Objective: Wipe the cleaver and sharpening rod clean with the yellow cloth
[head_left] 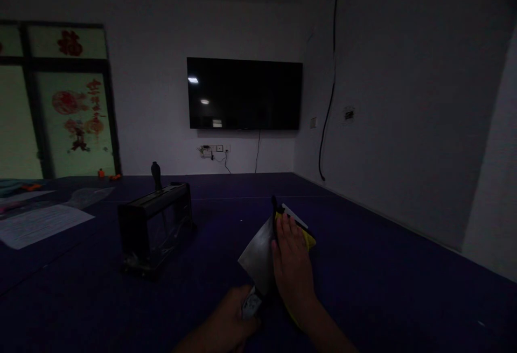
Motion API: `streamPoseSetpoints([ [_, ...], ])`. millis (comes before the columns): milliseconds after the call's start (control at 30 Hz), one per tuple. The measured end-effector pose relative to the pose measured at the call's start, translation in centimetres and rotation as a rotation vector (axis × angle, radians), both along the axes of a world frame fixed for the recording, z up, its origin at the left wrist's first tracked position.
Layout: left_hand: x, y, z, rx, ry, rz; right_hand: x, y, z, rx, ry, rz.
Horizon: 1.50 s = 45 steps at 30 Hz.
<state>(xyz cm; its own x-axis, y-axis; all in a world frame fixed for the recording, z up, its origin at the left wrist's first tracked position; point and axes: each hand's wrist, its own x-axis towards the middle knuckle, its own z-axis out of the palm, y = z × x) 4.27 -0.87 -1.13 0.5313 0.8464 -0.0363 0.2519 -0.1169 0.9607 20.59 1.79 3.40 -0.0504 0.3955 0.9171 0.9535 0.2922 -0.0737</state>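
Head view showed a cleaver (pixel 259 253) at lower centre, probably stiff, fairly heavy, sharp, best held by its handle, which the left hand (pixel 233 315) clasped. Flat, fingers together, the right hand (pixel 294 261) covered a seemingly soft yellow cloth (pixel 309 240); any pinch couldn't be told. Left of centre, a dark handle (pixel 156 174) rose above a black holder (pixel 132 229), contents otherwise unclear.

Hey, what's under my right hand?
Under your right hand, a yellow item shows at the edges, with a metal blade beside the hand. Your hand covers the rest, so its full shape can't be seen.
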Motion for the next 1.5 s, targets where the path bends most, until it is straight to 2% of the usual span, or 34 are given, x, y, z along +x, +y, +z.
streamPoseSetpoints([
  [100,0.0,-0.3,0.6,0.006,0.059,-0.023,0.1,0.0,0.2,0.01,-0.008,0.01],
  [200,0.0,-0.3,0.7,0.009,0.022,-0.025,-0.1,0.0,0.1,0.014,-0.05,0.027],
  [500,-0.2,0.3,-0.6,-0.03,-0.144,0.015,-1.1,-0.3,-0.5,-0.032,-0.211,0.039],
  [767,-0.1,0.4,-0.7,-0.054,-0.164,0.077,-0.6,0.2,-0.8,-0.049,-0.106,0.012],
  [900,0.0,0.2,-0.5,-0.058,-0.158,0.043,-0.1,0.4,-0.7,-0.031,-0.044,-0.001],
  [1100,0.0,-0.3,0.3,-0.019,-0.05,0.042,0.4,0.2,-0.1,-0.015,0.036,-0.015],
  [1233,-0.1,-0.6,0.8,0.049,-0.05,-0.018,0.5,0.2,0.0,0.032,0.029,-0.014],
  [1500,0.0,0.1,0.2,0.162,0.057,0.027,0.1,-0.2,0.1,0.035,-0.018,0.018],
])
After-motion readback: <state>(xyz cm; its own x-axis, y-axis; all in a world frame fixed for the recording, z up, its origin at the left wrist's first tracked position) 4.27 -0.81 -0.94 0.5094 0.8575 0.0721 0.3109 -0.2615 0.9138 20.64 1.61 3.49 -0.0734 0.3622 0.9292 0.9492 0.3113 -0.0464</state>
